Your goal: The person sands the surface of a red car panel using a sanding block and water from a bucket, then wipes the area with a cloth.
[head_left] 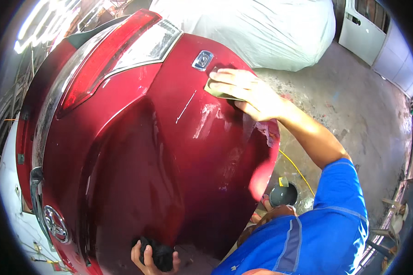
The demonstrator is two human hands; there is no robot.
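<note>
Under my right hand (pixel 243 89) is a folded olive-yellow sheet that looks like sandpaper (pixel 218 90), pressed flat on the dark red car body panel (pixel 202 160). The fingers lie across the sheet, just below a small chrome badge (pixel 202 60). Pale scuffed patches (pixel 207 118) and a thin white scratch (pixel 186 107) mark the paint beside it. At the bottom, my left hand (pixel 153 262) grips a bunched black cloth (pixel 157 253) against the lower part of the panel. The cloth hides part of the palm.
Above the panel sits the red and clear tail light (pixel 119 59). A round chrome emblem (pixel 56 223) is at the lower left. A white sheet covers something bulky (pixel 261 32) behind. On the concrete floor (pixel 353 114) stand a dark bucket (pixel 283 195) and a yellow hose (pixel 298 170).
</note>
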